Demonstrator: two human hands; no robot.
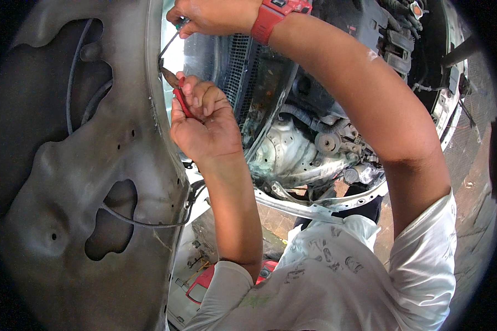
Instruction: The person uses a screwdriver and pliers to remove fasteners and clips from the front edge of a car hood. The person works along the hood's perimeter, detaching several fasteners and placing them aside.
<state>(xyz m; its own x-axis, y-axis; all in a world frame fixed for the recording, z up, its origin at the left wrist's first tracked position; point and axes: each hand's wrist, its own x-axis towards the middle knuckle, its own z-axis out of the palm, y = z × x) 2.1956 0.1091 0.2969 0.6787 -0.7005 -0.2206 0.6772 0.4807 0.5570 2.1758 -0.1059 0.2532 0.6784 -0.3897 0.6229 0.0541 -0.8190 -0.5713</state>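
Note:
My left hand is closed around the red handles of a pair of pliers. Their brownish jaws reach up to a small dark part at the edge of the raised hood. Above it, my right hand grips a screwdriver with a teal handle, mostly hidden by the fingers. Its thin shaft slants down to that same dark part, close to the plier jaws. Whether the tips touch the part is too small to tell.
The open engine bay lies to the right, with a ribbed hose and a round pulley-like part. A black grille runs beside my hands. A thin grey hose hangs from a hood cutout. A red vehicle stands below.

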